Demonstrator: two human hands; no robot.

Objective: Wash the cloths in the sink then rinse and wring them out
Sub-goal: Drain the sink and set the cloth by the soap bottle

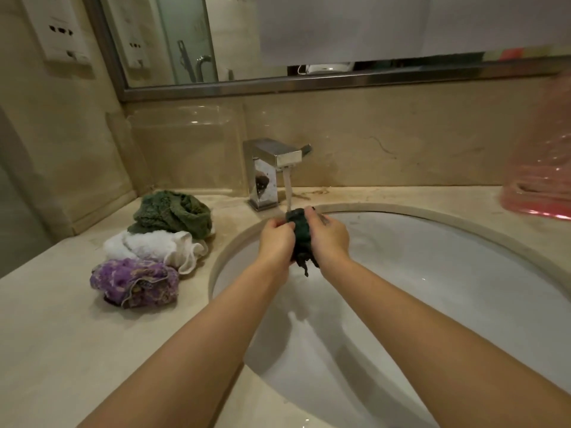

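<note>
— What does the person hold now?

— A dark green cloth (301,233), wet and bunched. The left hand (276,239) and the right hand (329,236) both grip it, fingers curled round it, one hand on each side. The cloth is between the hands, above the sink (432,273), and its loose end hangs down under the wrists.

— And the water?

— It runs from the faucet (272,168), just behind the hands, and falls on the top of the cloth.

— Are other cloths there?

— Yes, three, to the left of the left hand, on the table (61,335): a green cloth (174,213) the farthest, a white cloth (154,247) in the middle, a purple cloth (136,282) the nearest. They touch each other. Far to the right of the hands is something pink (537,186), blurred.
</note>
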